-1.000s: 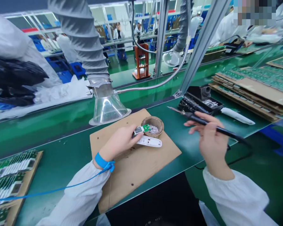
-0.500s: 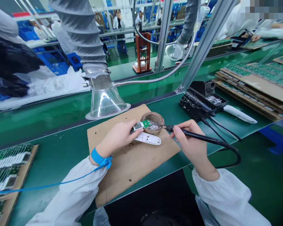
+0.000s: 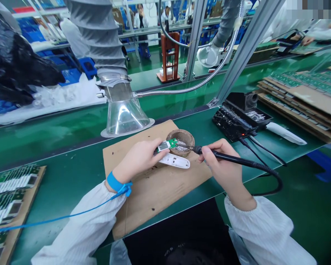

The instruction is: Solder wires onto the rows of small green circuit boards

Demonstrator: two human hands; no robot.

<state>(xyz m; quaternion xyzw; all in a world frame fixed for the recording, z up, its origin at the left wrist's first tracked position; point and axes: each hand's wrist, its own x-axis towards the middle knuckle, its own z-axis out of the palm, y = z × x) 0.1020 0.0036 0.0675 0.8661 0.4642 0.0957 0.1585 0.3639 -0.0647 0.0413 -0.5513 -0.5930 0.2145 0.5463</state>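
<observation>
My left hand [image 3: 142, 157] pinches a small green circuit board [image 3: 171, 143] with a display-like rectangle on it, held at the near left rim of a round brown bowl [image 3: 191, 141]. Bits of silvery solder lie in the bowl. Just below the board is a white plastic casing [image 3: 175, 161], its far end hidden by my left fingers. A soldering iron [image 3: 223, 157] is gripped like a pen in my right hand [image 3: 223, 169]. Its tip points left, over the bowl and close to the board's end. Whether tip and board touch, I cannot tell.
Under the bowl lies a cardboard sheet [image 3: 143, 198]. A fume hood [image 3: 124, 114] hangs behind it. The black soldering stand [image 3: 231, 123] is to the right, near stacked circuit-board trays [image 3: 300, 106]. More boards [image 3: 11, 198] lie left. A blue wrist-strap cord [image 3: 71, 215] crosses my left sleeve.
The view has shifted slightly, so the background sits a little differently. Both hands keep their grips, and the iron's tip stays close to the circuit board.
</observation>
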